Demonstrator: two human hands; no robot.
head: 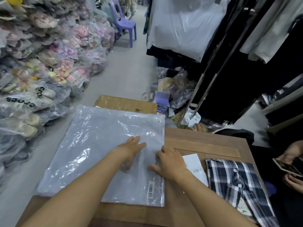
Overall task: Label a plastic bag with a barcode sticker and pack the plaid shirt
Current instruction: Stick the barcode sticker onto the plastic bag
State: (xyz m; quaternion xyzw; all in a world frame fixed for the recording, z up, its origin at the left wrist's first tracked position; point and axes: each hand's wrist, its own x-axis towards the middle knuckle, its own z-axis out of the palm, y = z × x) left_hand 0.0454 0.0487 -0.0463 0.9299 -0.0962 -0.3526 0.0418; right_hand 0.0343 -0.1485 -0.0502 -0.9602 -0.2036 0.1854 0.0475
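A clear plastic bag [91, 145] lies flat on the wooden table [201, 140], overhanging its left and far edges. A barcode sticker [151, 189] sits on the bag near its right edge. My left hand [131, 148] rests flat on the bag with fingers spread. My right hand [170, 161] grips the bag's right edge, thumb and fingers pinching the plastic. The folded plaid shirt [236, 185], navy and white with buttons and a tag, lies on the table to the right. A white sticker sheet [195, 167] lies between the bag and the shirt.
A cardboard box [126, 104] stands beyond the table. Bagged shoes [41, 71] are piled along the left. Hanging clothes and a metal rack [213, 76] fill the right. Another person's hands hold a phone [287, 166] at the right edge. A purple chair [124, 23] stands far back.
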